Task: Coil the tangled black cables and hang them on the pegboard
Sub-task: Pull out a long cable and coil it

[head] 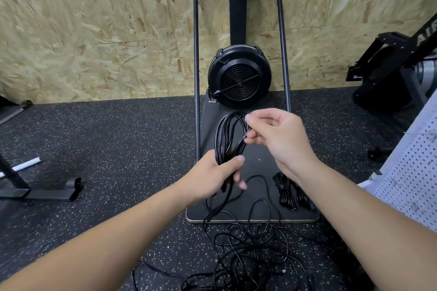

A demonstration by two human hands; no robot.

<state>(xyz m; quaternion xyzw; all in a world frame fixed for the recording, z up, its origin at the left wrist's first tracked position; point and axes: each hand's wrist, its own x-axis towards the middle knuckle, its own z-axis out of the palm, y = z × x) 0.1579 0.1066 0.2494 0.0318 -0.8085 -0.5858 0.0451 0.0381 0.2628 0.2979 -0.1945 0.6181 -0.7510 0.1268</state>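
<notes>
While speckled black rubber floor [99,139] spreads below a chipboard wall [94,26], standing between them against that wall: a black fan-wheel exercise machine [239,75], tube frame rising either side, flat dark base board [260,165] running forward toward the camera. Off to the right edge, leaning: a white pegboard [411,172], holes visible, no cable hanging on the part in view. Behind it, part of another black machine [387,71]. At the left edge, a black metal stand foot [45,192] on the floor.

Sprawled over the floor in front of the base board and spilling onto its near edge: a loose tangle of black cable [250,243], loops crossing every way. Lying on the base board's right side, just beside the right forearm: two finished coiled bundles [292,192], tight and side by side.

Held upright above the board: a half-made coil [228,137], several long loops gathered together. Gripping the coil's lower end, fingers and thumb curled round the strands: left hand [215,177]. Pinching the strand at the coil's upper right between thumb and fingertips, other fingers curled: right hand [276,134]. Trailing down from the left hand's grip into the tangle: the free run of cable.
</notes>
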